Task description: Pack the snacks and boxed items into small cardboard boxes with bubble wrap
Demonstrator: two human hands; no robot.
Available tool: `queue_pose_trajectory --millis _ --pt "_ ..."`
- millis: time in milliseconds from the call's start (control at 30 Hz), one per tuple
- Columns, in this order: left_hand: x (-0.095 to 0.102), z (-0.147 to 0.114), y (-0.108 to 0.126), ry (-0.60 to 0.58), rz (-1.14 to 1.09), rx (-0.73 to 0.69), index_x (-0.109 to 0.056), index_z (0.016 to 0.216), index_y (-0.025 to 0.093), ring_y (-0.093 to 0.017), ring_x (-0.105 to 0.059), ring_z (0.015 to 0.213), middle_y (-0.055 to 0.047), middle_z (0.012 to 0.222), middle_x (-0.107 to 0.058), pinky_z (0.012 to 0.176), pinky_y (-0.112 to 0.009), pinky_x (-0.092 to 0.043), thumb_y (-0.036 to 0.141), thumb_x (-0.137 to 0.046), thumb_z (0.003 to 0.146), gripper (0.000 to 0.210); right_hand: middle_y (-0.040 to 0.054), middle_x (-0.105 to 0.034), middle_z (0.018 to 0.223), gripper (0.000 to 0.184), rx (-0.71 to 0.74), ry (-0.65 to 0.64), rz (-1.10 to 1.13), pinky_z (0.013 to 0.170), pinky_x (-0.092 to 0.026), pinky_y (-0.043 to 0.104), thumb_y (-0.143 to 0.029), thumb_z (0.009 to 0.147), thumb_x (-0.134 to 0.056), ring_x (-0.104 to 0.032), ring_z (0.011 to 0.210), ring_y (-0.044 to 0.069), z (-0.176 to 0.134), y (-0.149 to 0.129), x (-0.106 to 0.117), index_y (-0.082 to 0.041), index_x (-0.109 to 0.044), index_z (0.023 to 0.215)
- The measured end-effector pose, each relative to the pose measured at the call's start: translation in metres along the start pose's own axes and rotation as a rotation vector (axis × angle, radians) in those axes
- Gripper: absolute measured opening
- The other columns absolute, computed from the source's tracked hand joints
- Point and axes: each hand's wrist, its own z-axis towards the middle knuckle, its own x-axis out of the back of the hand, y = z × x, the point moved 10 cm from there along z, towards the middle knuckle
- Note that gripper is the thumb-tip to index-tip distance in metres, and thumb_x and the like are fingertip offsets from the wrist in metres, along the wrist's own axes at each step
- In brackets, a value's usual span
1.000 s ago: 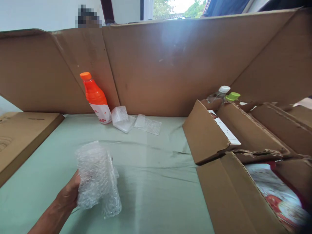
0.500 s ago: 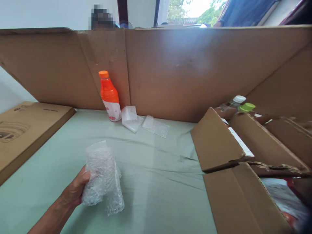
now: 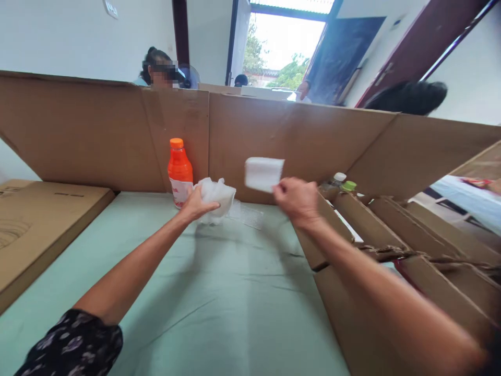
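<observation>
My left hand [image 3: 198, 204] reaches to the far side of the table, its fingers closed on a crumpled wad of bubble wrap [image 3: 218, 198]. Right beside that hand stands an orange bottle [image 3: 180, 168] with a white and pink label, upright against the cardboard wall. My right hand [image 3: 300, 199] pinches a small, white, folded sheet [image 3: 263, 174] by its lower right corner, up off the table. Blur hides whether this sheet is bubble wrap or foam. Between the hands a thin clear piece of bubble wrap [image 3: 252, 217] lies flat on the cloth.
A cardboard wall [image 3: 250, 130] runs along the back. Open cardboard boxes [image 3: 352, 303] line the right, with white-capped [image 3: 340, 177] and green-capped [image 3: 349, 186] bottles behind. A flat carton [image 3: 55, 209] lies left on the green cloth [image 3: 219, 313]. People [image 3: 156, 68] are beyond the wall.
My left hand has carried the bubble wrap forward, close to the bottle. My right hand has come into view holding the white sheet. The view has tilted up.
</observation>
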Motion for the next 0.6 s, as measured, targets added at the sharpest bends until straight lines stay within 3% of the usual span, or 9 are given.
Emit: queue_pose_trajectory --millis 100,133,200,267,367,500,600 --pt "-0.036 0.013 -0.023 -0.025 0.138 0.022 -0.042 0.144 0.011 -0.046 -0.037 0.140 -0.026 0.158 -0.026 0.110 -0.057 -0.036 0.036 -0.082 0.059 0.098 0.0124 -0.075 0.094 0.026 0.074 -0.170 0.046 0.085 -0.044 0.035 -0.038 0.091 -0.063 -0.068 0.096 0.026 -0.005 -0.058 -0.081 -0.018 -0.076 0.085" --pt "-0.047 0.010 -0.030 -0.038 0.176 0.009 -0.040 0.147 0.012 -0.048 -0.033 0.142 -0.027 0.161 -0.020 0.110 -0.059 -0.034 0.036 -0.082 0.061 0.098 0.0116 -0.076 0.096 0.026 0.076 -0.194 0.058 0.086 -0.044 0.035 -0.039 0.092 -0.060 -0.068 0.099 0.027 -0.004 -0.066 -0.103 -0.019 -0.076 0.088" --pt "-0.062 -0.001 -0.042 -0.053 0.240 -0.037 -0.038 0.150 0.017 -0.049 -0.024 0.146 -0.024 0.165 -0.013 0.113 -0.063 -0.028 0.036 -0.079 0.068 0.093 0.0124 -0.072 0.116 0.032 0.049 -0.203 0.081 0.091 -0.043 0.037 -0.041 0.095 -0.053 -0.064 0.112 0.029 0.002 -0.064 -0.135 -0.022 -0.073 0.112" --pt "-0.071 -0.011 -0.049 -0.054 0.291 -0.092 -0.036 0.152 0.023 -0.047 -0.013 0.151 -0.019 0.167 -0.008 0.115 -0.066 -0.019 0.037 -0.072 0.077 0.085 0.0144 -0.057 0.141 0.050 -0.008 -0.197 0.099 0.096 -0.042 0.041 -0.047 0.096 -0.049 -0.056 0.125 0.031 0.011 -0.051 -0.156 -0.024 -0.054 0.141" --pt "-0.079 -0.013 -0.056 -0.056 0.351 -0.158 -0.035 0.153 0.024 -0.045 -0.004 0.152 -0.017 0.168 -0.006 0.115 -0.070 -0.012 0.039 -0.065 0.084 0.077 0.0196 -0.044 0.151 0.068 -0.103 -0.235 0.124 0.096 -0.044 0.045 -0.054 0.096 -0.045 -0.053 0.128 0.035 0.020 -0.039 -0.187 -0.021 -0.034 0.154" --pt "-0.096 0.001 -0.063 -0.125 0.417 -0.243 -0.040 0.151 0.020 -0.040 -0.016 0.152 -0.016 0.166 -0.021 0.117 -0.062 -0.022 0.038 -0.059 0.086 0.069 0.0199 -0.043 0.152 0.066 -0.025 -0.271 0.215 0.105 -0.039 0.040 -0.050 0.099 -0.042 -0.045 0.136 0.029 0.026 -0.068 -0.227 -0.014 -0.034 0.153" --pt "-0.104 0.005 -0.066 -0.180 0.456 -0.295 -0.039 0.151 0.019 -0.031 -0.022 0.152 -0.011 0.163 -0.031 0.121 -0.055 -0.021 0.035 -0.055 0.086 0.068 0.0154 -0.040 0.155 0.058 0.102 -0.270 0.297 0.110 -0.033 0.036 -0.047 0.100 -0.043 -0.039 0.140 0.024 0.029 -0.096 -0.239 -0.017 -0.040 0.149"
